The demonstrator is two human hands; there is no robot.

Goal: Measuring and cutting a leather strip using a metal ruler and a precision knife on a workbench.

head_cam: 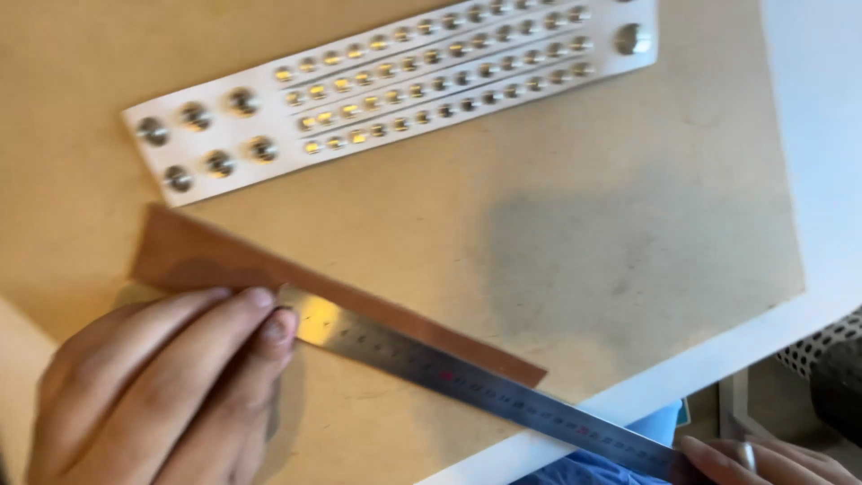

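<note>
A brown leather strip [206, 256] lies slantwise on a tan board [575, 233]. Along its near edge lies a steel ruler [467, 382], running from the left down to the lower right. My left hand [162, 386] presses its fingertips on the ruler's left end and on the strip. At the bottom right corner, my right hand [763, 458], with a ring on one finger, grips the ruler's other end. A white studded leather band [395, 90] lies farther back, with rows of small metal studs and larger snaps at each end.
The tan board rests on a white tabletop [808, 135] that shows along the right and lower right. A dotted black-and-white object [826, 350] sits past the table's edge at the right. Blue fabric [628, 440] shows below the edge.
</note>
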